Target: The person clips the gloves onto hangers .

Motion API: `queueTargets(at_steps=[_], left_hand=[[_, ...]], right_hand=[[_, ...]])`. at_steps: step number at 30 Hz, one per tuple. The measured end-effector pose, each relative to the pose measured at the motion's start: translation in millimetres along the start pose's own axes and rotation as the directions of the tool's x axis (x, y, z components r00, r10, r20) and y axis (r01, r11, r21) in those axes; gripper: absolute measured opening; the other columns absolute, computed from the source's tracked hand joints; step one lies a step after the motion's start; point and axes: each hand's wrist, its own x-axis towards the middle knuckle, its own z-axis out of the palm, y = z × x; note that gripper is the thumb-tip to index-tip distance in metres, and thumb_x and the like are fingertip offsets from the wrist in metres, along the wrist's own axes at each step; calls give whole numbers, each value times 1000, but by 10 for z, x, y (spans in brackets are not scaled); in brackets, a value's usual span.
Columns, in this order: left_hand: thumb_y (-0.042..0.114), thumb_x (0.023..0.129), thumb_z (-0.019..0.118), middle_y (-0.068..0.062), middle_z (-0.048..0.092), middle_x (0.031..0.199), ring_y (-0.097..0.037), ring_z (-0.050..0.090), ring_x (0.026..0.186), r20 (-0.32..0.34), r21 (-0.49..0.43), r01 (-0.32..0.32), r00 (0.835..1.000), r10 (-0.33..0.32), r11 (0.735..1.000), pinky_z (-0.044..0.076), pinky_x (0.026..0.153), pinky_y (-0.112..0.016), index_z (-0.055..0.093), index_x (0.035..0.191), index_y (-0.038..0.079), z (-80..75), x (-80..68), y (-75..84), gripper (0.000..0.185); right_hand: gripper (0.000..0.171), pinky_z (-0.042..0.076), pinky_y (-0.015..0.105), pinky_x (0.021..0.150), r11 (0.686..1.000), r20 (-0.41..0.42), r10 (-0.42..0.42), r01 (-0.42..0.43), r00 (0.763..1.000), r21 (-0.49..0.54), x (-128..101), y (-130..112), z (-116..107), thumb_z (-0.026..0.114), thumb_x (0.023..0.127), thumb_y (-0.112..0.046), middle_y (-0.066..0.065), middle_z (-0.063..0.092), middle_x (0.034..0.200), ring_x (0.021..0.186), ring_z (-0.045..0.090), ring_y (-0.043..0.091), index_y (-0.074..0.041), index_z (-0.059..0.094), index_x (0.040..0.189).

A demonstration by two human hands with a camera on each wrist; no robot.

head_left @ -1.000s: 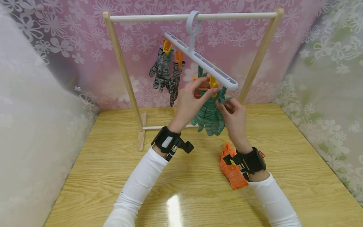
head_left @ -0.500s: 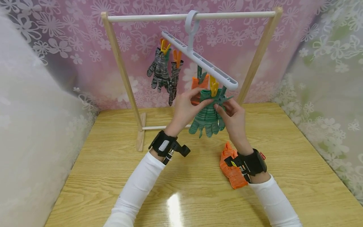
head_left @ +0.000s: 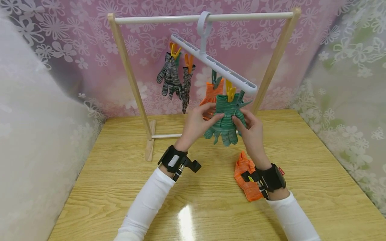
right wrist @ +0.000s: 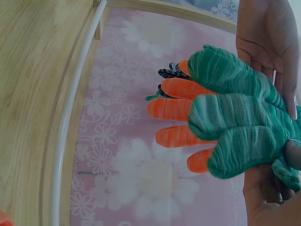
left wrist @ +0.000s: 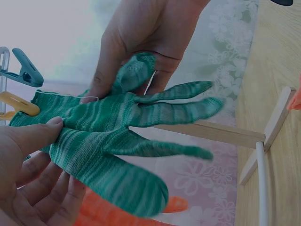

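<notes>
A green striped knit glove hangs fingers down from a yellow clothespin and a dark green clothespin on the near end of the grey hanger. My left hand pinches the glove's left side below the cuff, thumb in front and fingers behind. On the other side my right hand grips it the same way. In the left wrist view, the glove's fingers spread out, with a loose white thread near the right thumb. Behind it an orange glove hangs from another green clothespin.
Grey-black gloves hang from yellow and orange clothespins at the hanger's far end. The hanger hooks over the white bar of a wooden rack. Another orange glove lies on the wooden table, partly behind the right wrist strap.
Both hands have moved down along the green glove, from near the clothespins to below the cuff. The hanger's near end has swung slightly right, and the hanging orange glove shows more.
</notes>
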Motion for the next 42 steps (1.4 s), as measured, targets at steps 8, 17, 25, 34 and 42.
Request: queueTargets(at_steps=[8,17,25,34,42], left_hand=[[25,97,72,-7,74,114,-16,71,96,-65,-68,-7,998,3,998,59,82,-28,68,130,10,3,-81,-45,36],[14,97,71,-13,74,109,-25,73,88,-304,-189,-164,947,101,968,61,78,-32,70,124,4,-96,-77,126,28],[7,94,73,-15,74,105,-22,73,87,-362,-153,-323,898,252,934,61,75,-30,70,117,-1,-113,-43,439,25],[11,85,84,-15,74,113,-20,72,101,-263,-96,-372,904,337,923,59,84,-25,66,125,-1,80,63,715,45],[22,79,90,-10,76,106,-14,73,95,-298,32,-318,902,313,948,54,84,-13,68,122,2,236,125,802,52]], right_hand=[[21,51,23,68,998,5,41,-40,999,-56,-60,34,-7,70,98,-19,-9,70,91,80,65,11,-8,69,117],[25,55,20,78,992,18,59,-56,998,-110,-125,115,-14,76,93,-17,-12,70,94,87,67,7,-1,68,111],[18,49,19,66,978,36,69,-60,997,-202,-233,81,18,76,92,-8,-7,63,76,71,61,5,5,66,100],[17,51,17,73,985,88,32,-17,996,-170,-305,-114,102,73,91,5,2,68,86,77,61,2,13,65,104],[16,37,19,63,973,82,-15,34,997,-227,-348,-140,184,73,87,11,-1,48,66,64,43,4,13,57,87]])
